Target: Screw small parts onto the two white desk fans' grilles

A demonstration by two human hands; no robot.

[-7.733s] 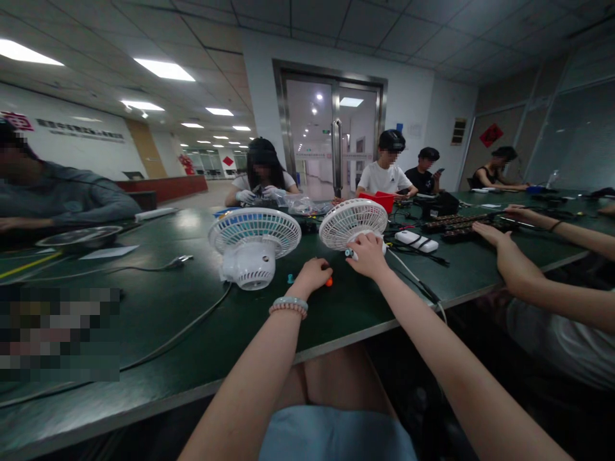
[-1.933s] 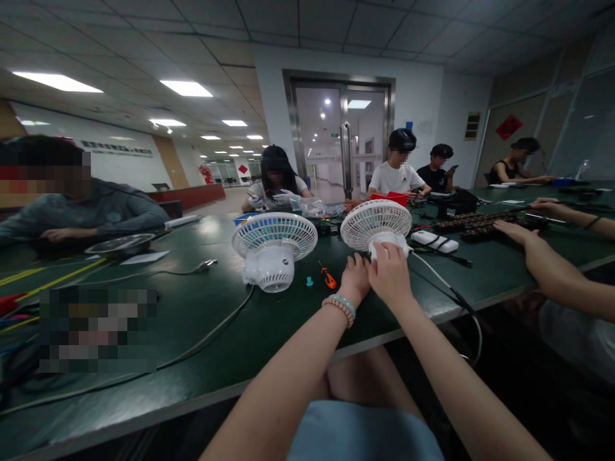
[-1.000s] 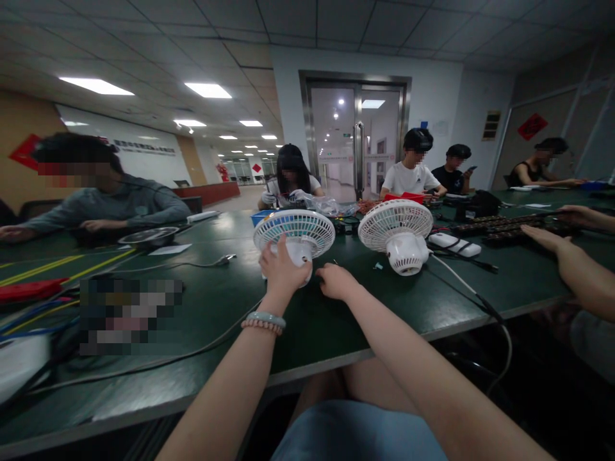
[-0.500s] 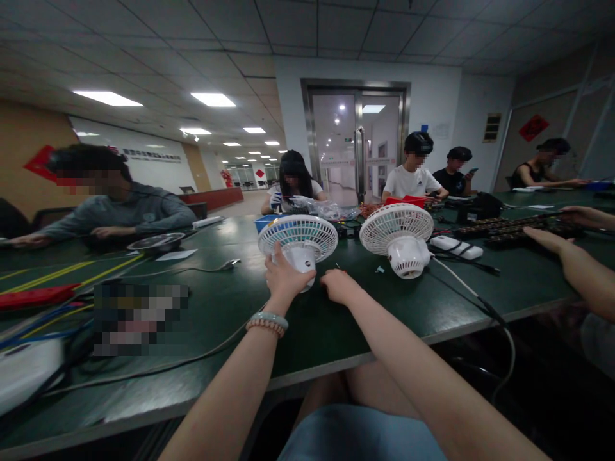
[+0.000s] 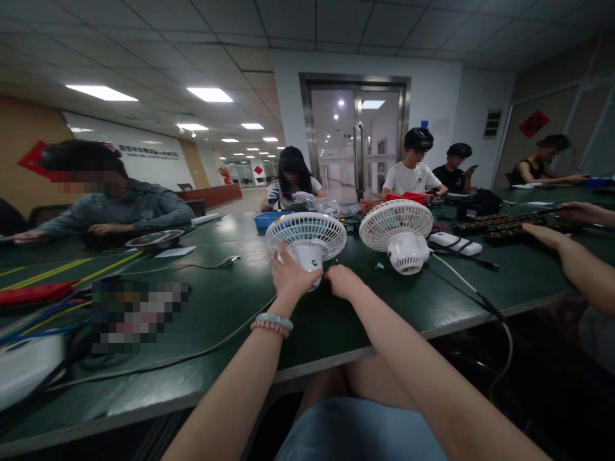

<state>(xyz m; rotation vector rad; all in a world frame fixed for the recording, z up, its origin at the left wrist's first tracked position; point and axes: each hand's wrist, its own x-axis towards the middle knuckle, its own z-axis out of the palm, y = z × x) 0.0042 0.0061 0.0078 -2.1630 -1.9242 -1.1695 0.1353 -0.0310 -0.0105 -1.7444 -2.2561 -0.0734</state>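
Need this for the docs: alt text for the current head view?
A person's left hand holds a white fan by its housing on a green table, the right hand close beside it. A second white fan sits to the right.

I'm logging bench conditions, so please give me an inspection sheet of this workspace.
Surface: green tabletop, shiny in places.
Work items: left fan and right fan, both white, backs toward the wearer.
Clutter: small teal piece, white box, blue tray.
Hands: left hand grips left fan; right hand beside it, grasp hidden.
Cables: grey cable at left; white cord from right fan.
Surroundings: co-workers nearby, glass door beyond.
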